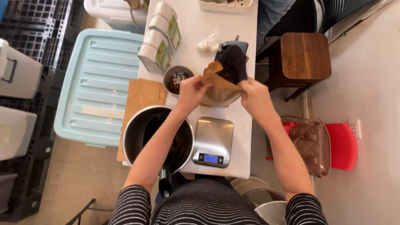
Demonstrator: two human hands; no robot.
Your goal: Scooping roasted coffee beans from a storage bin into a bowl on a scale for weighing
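Both hands, the left hand [192, 89] and the right hand [254, 96], are closed on the rim of the brown paper bag [221, 85], which stands open near the right edge of the narrow white worktop [196, 25]. The scale [213, 141] and steel bowl [137, 129] fill the near end, leaving little free room. The left forearm hides part of the bowl.

kitchen scale [213, 141], steel bowl [139, 125], wooden stool [305, 56]

Narrow white table [246, 25] bearing steel mixing bowl [135, 133], digital kitchen scale [213, 141], small grey bowl of beans [177, 79], brown paper bag [221, 85], white pouches [160, 37], crumpled plastic wrap [209, 42], white tray [225, 5], flat brown paper sheets [141, 93].
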